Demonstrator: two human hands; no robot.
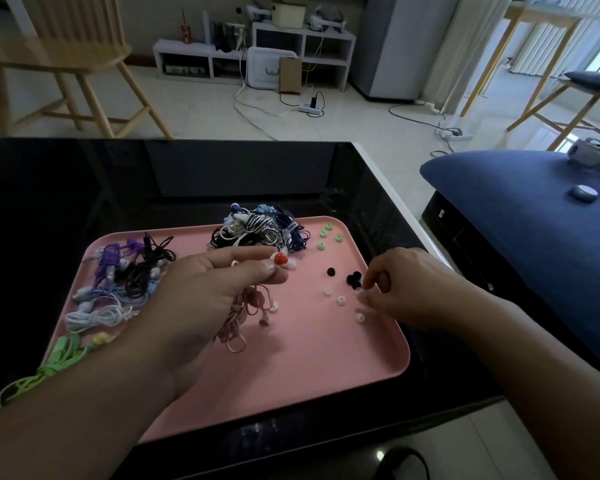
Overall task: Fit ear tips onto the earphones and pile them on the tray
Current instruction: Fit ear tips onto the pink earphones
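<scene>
A pink tray point(312, 358) lies on the black table. My left hand point(215, 285) holds a pink earphone with a red tip point(280, 259) above the tray; its pink cable point(243, 317) hangs down onto the tray. My right hand point(406, 289) reaches down at the right side of the tray and pinches a clear ear tip point(359, 290). Loose clear ear tips point(341, 301), black ear tips point(352, 278) and green ear tips point(326, 233) lie around it. Piles of coiled earphones sit at the tray's left point(125, 275) and back point(257, 230).
Green earphones point(59, 358) trail off the tray's left front corner onto the black table point(187, 174). A blue cushioned seat point(520, 216) stands to the right. Wooden chairs, a white shelf and floor cables are beyond the table.
</scene>
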